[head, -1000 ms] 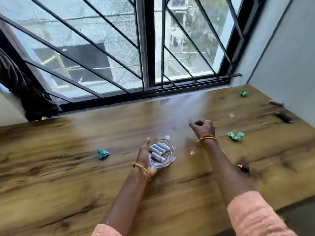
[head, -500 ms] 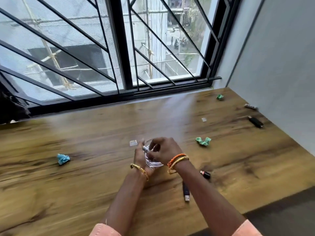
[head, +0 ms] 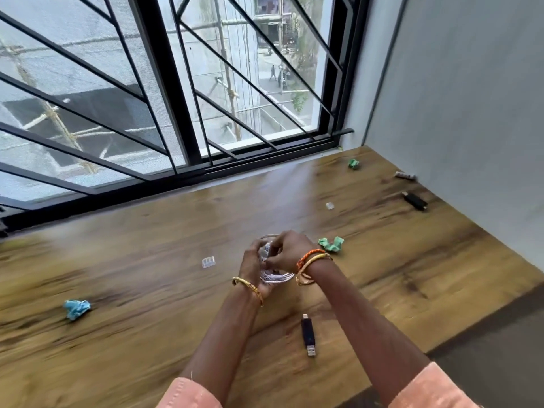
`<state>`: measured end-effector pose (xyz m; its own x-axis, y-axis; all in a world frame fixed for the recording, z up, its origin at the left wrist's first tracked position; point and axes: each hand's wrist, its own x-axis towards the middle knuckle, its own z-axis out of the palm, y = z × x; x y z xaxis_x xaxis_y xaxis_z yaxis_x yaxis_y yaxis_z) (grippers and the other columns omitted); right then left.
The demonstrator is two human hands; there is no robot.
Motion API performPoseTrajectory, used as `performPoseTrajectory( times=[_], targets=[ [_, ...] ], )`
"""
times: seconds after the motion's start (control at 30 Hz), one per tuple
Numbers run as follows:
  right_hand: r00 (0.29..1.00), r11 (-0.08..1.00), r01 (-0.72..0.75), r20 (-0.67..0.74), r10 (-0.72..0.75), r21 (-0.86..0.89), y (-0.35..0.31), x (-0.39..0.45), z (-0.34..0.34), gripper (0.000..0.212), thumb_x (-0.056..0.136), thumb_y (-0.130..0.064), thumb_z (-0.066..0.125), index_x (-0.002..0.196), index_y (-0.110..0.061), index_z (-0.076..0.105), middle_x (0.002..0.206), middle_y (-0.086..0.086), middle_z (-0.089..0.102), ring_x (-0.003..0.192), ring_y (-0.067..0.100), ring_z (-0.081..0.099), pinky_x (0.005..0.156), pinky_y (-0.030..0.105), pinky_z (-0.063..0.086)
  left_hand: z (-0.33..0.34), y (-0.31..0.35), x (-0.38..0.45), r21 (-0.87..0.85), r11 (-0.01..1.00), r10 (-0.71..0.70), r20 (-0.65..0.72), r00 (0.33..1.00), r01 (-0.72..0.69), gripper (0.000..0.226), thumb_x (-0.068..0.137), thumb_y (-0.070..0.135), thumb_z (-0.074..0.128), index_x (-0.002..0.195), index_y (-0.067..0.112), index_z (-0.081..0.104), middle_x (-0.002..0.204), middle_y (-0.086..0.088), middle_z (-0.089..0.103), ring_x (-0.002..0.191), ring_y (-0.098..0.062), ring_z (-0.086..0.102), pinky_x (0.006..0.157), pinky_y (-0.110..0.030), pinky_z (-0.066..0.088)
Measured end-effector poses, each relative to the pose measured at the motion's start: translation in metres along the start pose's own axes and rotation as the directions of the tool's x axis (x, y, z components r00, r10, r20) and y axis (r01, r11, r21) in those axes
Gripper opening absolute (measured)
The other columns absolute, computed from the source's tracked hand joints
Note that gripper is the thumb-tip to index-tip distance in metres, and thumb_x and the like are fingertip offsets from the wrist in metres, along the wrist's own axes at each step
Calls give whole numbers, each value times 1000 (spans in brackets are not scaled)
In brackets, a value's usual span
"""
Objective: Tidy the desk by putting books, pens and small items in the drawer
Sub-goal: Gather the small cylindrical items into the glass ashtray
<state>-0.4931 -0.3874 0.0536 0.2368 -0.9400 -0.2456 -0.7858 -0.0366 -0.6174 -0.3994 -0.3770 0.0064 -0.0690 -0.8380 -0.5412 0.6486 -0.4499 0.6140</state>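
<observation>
A small clear glass bowl [head: 278, 278] with several small white cylinders in it sits on the wooden desk [head: 147, 334]. My left hand [head: 251, 270] grips the bowl's left side. My right hand [head: 290, 251] hovers over the bowl with its fingers curled down into it, hiding most of the contents; whether it pinches anything is hidden. A black USB stick [head: 308, 337] lies just in front of my arms. A clear plastic cap [head: 208, 262] lies left of the bowl. No drawer is in view.
Crumpled green paper [head: 331, 244] lies right of my hands, another green scrap [head: 353, 164] near the window, and blue paper [head: 76, 309] at the left. A clear bit [head: 329, 205], a black stick [head: 415, 200] and a small tube [head: 405, 175] lie by the right wall.
My right hand came back from the desk surface to the bowl and stays over it. The view has shifted right and down, bringing the USB stick into sight.
</observation>
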Motion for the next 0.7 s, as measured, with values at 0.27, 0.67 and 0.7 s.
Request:
performPoseTrajectory(
  times=[0.27,0.67,0.7],
  targets=[
    [997,993,4,-73,5,117,44,12,-30,15,70,-14,76,85,-12,75,87,8,73,72,10,59,63,17,44,35,-14,18,45,999,-31,36,999,29,27,93,2,33,83,5,58,62,-11,68,58,-25,66,59,-35,56],
    [779,976,-205,-590,211,77,241,113,-230,29,85,4,47,104,-2,69,112,23,64,106,38,60,92,41,50,132,-47,66,-128,992,30,187,982,-6,8,80,7,64,81,1,69,63,-6,62,51,-16,63,53,-25,57],
    [798,979,-203,-575,182,28,253,123,-236,31,86,5,45,107,-1,67,114,24,63,107,39,59,92,40,49,138,-52,70,-177,984,34,222,974,6,17,68,7,78,80,0,69,63,-4,59,49,-13,60,51,-19,54]
  ],
)
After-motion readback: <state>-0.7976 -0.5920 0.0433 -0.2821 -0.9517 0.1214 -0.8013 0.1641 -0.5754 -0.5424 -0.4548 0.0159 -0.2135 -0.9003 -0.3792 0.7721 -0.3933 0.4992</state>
